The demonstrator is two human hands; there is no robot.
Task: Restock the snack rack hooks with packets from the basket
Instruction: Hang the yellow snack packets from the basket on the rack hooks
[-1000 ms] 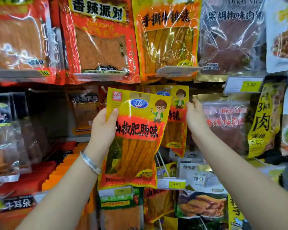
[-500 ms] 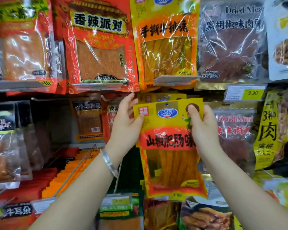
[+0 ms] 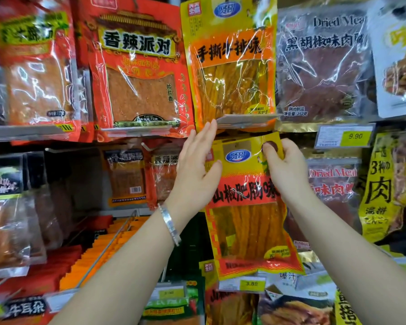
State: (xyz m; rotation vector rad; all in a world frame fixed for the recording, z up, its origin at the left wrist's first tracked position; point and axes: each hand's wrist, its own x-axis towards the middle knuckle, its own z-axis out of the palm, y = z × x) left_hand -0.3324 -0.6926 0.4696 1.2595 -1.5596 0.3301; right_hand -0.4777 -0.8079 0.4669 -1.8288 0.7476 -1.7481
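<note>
packet: yellow snack packet (image 3: 246,202), printed front facing me, long axis pretty much up-down, top edge up, bottom end drifting a bit to the right. It hangs down below both sets of fingers, in front of the rack's middle row. Can't tell if it's on a hook.
right hand: right hand (image 3: 287,171) pinching the packet's top right corner, thumb on the front.
left hand: left hand (image 3: 195,170) flat, fingers straight and pointing up, gripping nothing; thumb touches the packet's upper left edge.
above the fingers: another yellow packet (image 3: 230,71) on the upper row, just over the left fingertips.
below: 3.80 price tag (image 3: 251,283) right under the packet's bottom edge.
wrist: silver bracelet (image 3: 170,225), left side.
</note>
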